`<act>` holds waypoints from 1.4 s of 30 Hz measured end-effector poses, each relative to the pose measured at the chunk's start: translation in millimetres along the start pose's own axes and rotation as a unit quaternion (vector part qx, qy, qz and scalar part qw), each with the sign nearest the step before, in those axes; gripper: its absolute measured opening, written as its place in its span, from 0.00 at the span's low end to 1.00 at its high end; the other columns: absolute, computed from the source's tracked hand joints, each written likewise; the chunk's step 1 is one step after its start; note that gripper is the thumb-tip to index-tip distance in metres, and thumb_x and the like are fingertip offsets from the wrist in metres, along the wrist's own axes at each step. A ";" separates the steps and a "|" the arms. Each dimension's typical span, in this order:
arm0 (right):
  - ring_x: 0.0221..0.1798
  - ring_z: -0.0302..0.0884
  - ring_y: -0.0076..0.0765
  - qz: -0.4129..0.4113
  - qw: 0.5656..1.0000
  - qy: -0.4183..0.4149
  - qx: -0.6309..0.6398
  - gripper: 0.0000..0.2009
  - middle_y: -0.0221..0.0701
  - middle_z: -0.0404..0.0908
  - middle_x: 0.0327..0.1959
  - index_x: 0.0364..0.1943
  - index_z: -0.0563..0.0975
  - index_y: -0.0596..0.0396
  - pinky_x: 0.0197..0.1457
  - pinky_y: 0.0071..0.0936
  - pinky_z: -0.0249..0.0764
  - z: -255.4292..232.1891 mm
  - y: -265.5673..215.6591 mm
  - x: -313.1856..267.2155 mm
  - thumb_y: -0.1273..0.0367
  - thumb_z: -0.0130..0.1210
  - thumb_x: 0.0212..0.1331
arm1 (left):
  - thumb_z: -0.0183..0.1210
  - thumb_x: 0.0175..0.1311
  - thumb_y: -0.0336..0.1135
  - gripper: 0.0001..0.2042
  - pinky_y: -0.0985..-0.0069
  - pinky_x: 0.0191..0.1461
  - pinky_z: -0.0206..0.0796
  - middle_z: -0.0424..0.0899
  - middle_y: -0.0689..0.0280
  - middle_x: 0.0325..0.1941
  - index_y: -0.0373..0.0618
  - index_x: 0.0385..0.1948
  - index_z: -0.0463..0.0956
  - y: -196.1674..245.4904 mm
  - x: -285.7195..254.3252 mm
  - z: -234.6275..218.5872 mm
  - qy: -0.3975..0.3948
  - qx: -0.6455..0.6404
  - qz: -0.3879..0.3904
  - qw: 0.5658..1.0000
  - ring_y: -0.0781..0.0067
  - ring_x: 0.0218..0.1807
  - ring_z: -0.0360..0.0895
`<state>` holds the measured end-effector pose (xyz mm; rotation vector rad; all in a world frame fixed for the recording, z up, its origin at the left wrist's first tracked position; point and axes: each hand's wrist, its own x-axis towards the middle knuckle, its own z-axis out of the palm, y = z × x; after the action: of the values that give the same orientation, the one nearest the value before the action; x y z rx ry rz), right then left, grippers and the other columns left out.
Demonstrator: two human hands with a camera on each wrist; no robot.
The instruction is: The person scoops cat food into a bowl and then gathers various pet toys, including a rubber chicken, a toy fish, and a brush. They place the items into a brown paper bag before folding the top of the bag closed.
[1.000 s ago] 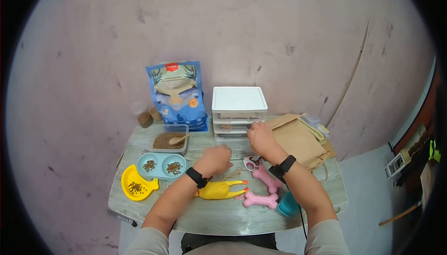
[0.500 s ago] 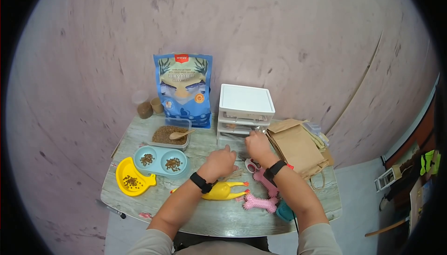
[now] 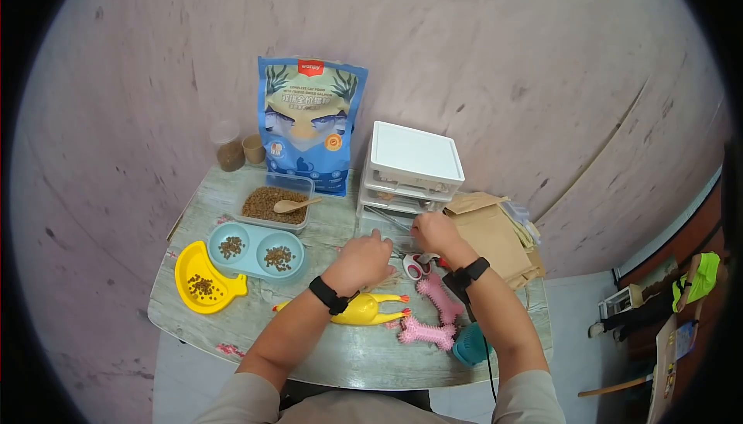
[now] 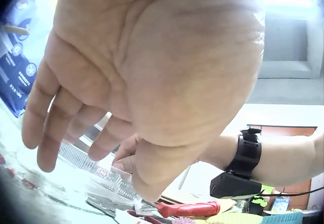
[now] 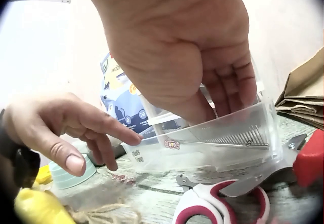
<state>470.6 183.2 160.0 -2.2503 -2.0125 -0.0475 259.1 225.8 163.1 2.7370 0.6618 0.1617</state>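
My right hand [image 3: 435, 236] reaches down into the pulled-out clear bottom drawer [image 5: 202, 155] of a small white drawer unit [image 3: 416, 153]. Its thumb and fingers dip behind the drawer front; I cannot tell if they grip anything. A metal comb [image 5: 253, 138] shows through the clear plastic. My left hand [image 3: 360, 261] hovers before the drawer's left side, fingers loosely extended and nothing held. Its index fingertip is right at the drawer's corner in the right wrist view. Close below my right hand lie white-and-crimson scissors [image 5: 202, 198] and a red-handled metal tool [image 5: 311, 158].
A yellow rubber chicken [image 3: 364, 310], pink bone toys [image 3: 427, 333] and a teal cup-like object [image 3: 470, 344] lie nearest me. Pet bowls [image 3: 255, 250], a kibble tub [image 3: 275, 201] and a cat food bag [image 3: 309, 126] stand left; paper bags [image 3: 491, 238] lie right.
The head view has shifted and tilted. My right hand has lowered slightly at the drawer, where the comb now shows more plainly. My left hand's fingers have straightened somewhat.
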 end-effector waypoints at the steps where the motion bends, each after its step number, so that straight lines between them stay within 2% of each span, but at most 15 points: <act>1: 0.37 0.83 0.53 0.001 0.999 -0.031 -0.031 0.09 0.47 0.83 0.30 0.28 0.84 0.57 0.42 0.44 0.79 -2.3 -1.8 4.7 0.67 0.57 0.54 | 0.65 0.56 0.48 0.23 0.57 0.48 0.74 0.76 0.47 0.50 0.39 0.45 0.76 -0.8 -0.7 -0.6 0.000 -0.004 0.004 1.000 0.45 0.46 0.80; 2: 0.38 0.84 0.53 0.002 0.996 -0.062 -0.061 0.09 0.47 0.84 0.31 0.29 0.84 0.57 0.44 0.44 0.80 -3.4 -3.3 7.9 0.67 0.56 0.55 | 0.65 0.56 0.48 0.23 0.57 0.48 0.74 0.76 0.47 0.50 0.39 0.45 0.76 -1.2 -1.4 -1.0 0.002 -0.006 0.002 1.000 0.45 0.46 0.80; 6: 0.38 0.84 0.53 0.019 0.990 -0.076 -0.116 0.09 0.48 0.84 0.32 0.31 0.84 0.56 0.43 0.42 0.80 1.6 -5.4 18.4 0.67 0.57 0.54 | 0.65 0.56 0.49 0.23 0.57 0.48 0.74 0.76 0.46 0.51 0.38 0.45 0.76 -3.5 -0.9 -0.7 0.002 -0.010 0.005 1.000 0.45 0.47 0.80; 8: 0.38 0.84 0.51 0.095 0.987 -0.039 -0.125 0.10 0.46 0.85 0.33 0.31 0.84 0.55 0.44 0.42 0.80 2.1 -7.5 17.2 0.64 0.60 0.53 | 0.65 0.56 0.49 0.23 0.57 0.49 0.74 0.76 0.46 0.52 0.38 0.45 0.76 -3.2 -0.5 0.1 0.004 -0.014 0.005 1.000 0.45 0.47 0.80; 12: 0.34 0.83 0.51 0.046 0.995 -0.045 -0.071 0.12 0.41 0.84 0.30 0.27 0.85 0.52 0.40 0.42 0.80 5.4 4.4 14.4 0.58 0.61 0.52 | 0.65 0.57 0.49 0.23 0.56 0.48 0.74 0.76 0.46 0.50 0.39 0.46 0.76 -0.5 0.0 -2.4 -0.011 -0.015 -0.011 1.000 0.45 0.48 0.80; 14: 0.34 0.82 0.53 -0.001 0.996 -0.080 -0.030 0.13 0.42 0.84 0.29 0.27 0.85 0.52 0.40 0.43 0.79 1.7 7.1 15.2 0.56 0.62 0.52 | 0.65 0.57 0.49 0.24 0.56 0.48 0.74 0.76 0.46 0.49 0.39 0.46 0.76 0.7 0.1 -1.7 -0.015 -0.016 -0.015 1.000 0.45 0.48 0.80; 18: 0.36 0.84 0.51 -0.022 0.993 -0.115 -0.006 0.11 0.44 0.85 0.31 0.26 0.84 0.55 0.44 0.43 0.80 -0.1 7.2 18.5 0.61 0.61 0.52 | 0.65 0.57 0.49 0.24 0.55 0.49 0.73 0.76 0.46 0.48 0.39 0.47 0.75 0.1 0.7 -3.5 -0.018 -0.026 -0.014 0.999 0.44 0.48 0.79; 21: 0.36 0.84 0.50 0.006 0.994 -0.055 -0.093 0.09 0.44 0.85 0.31 0.26 0.84 0.55 0.43 0.43 0.80 -1.1 -0.7 16.9 0.65 0.58 0.52 | 0.65 0.57 0.49 0.25 0.55 0.49 0.73 0.77 0.45 0.48 0.39 0.48 0.75 -1.2 0.3 -2.6 -0.017 -0.032 -0.013 0.999 0.43 0.49 0.79; 24: 0.36 0.84 0.49 -0.041 0.987 0.007 -0.154 0.08 0.44 0.85 0.31 0.26 0.84 0.56 0.42 0.43 0.80 6.8 2.4 15.3 0.68 0.55 0.52 | 0.65 0.57 0.49 0.24 0.55 0.50 0.73 0.77 0.45 0.48 0.39 0.48 0.75 -3.4 0.4 -0.9 -0.009 -0.041 -0.008 0.999 0.43 0.49 0.79; 27: 0.36 0.84 0.51 -0.043 0.993 -0.022 -0.112 0.08 0.44 0.84 0.29 0.26 0.84 0.56 0.41 0.43 0.80 6.4 5.2 14.4 0.68 0.56 0.52 | 0.65 0.57 0.48 0.24 0.55 0.51 0.72 0.77 0.45 0.48 0.38 0.48 0.75 -2.5 0.4 -2.4 -0.012 -0.049 -0.008 0.999 0.43 0.49 0.78; 29: 0.36 0.83 0.53 -0.035 0.995 -0.088 0.021 0.09 0.46 0.83 0.28 0.26 0.84 0.56 0.41 0.44 0.79 2.3 6.7 15.2 0.66 0.57 0.53 | 0.65 0.57 0.47 0.24 0.54 0.51 0.72 0.77 0.45 0.48 0.38 0.48 0.75 -1.6 -0.1 -3.7 -0.018 -0.053 -0.011 0.998 0.43 0.49 0.78; 33: 0.35 0.82 0.55 -0.050 0.992 -0.112 0.039 0.10 0.46 0.82 0.27 0.26 0.84 0.56 0.42 0.45 0.78 -0.8 7.2 17.5 0.64 0.58 0.55 | 0.65 0.57 0.46 0.23 0.56 0.51 0.72 0.77 0.46 0.47 0.37 0.46 0.75 -2.6 -0.8 -5.8 -0.012 -0.064 -0.008 0.998 0.44 0.49 0.78; 36: 0.37 0.82 0.54 -0.023 0.995 -0.091 -0.014 0.11 0.47 0.83 0.29 0.27 0.84 0.57 0.44 0.44 0.78 -1.7 0.5 17.7 0.63 0.57 0.56 | 0.65 0.57 0.46 0.22 0.57 0.52 0.72 0.77 0.46 0.46 0.36 0.45 0.75 -7.7 1.3 -7.0 -0.016 -0.066 -0.005 0.998 0.44 0.49 0.78; 38: 0.39 0.83 0.53 0.063 0.996 -0.054 -0.024 0.10 0.47 0.84 0.31 0.29 0.84 0.57 0.45 0.44 0.79 4.1 1.6 17.2 0.65 0.57 0.56 | 0.64 0.57 0.45 0.21 0.57 0.52 0.72 0.77 0.46 0.46 0.36 0.44 0.75 -9.2 1.7 -6.6 -0.016 -0.070 -0.006 0.997 0.45 0.49 0.78; 42: 0.41 0.84 0.52 0.060 0.994 -0.075 -0.057 0.10 0.47 0.85 0.34 0.32 0.83 0.57 0.46 0.43 0.79 6.2 2.6 17.4 0.65 0.56 0.55 | 0.64 0.57 0.45 0.21 0.58 0.52 0.71 0.77 0.46 0.45 0.36 0.43 0.75 -8.0 1.0 -6.9 -0.012 -0.069 -0.004 0.998 0.45 0.49 0.78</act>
<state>474.8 200.8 155.4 -2.5117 -1.9872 0.0179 255.4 234.9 167.0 2.5991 0.6309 0.1661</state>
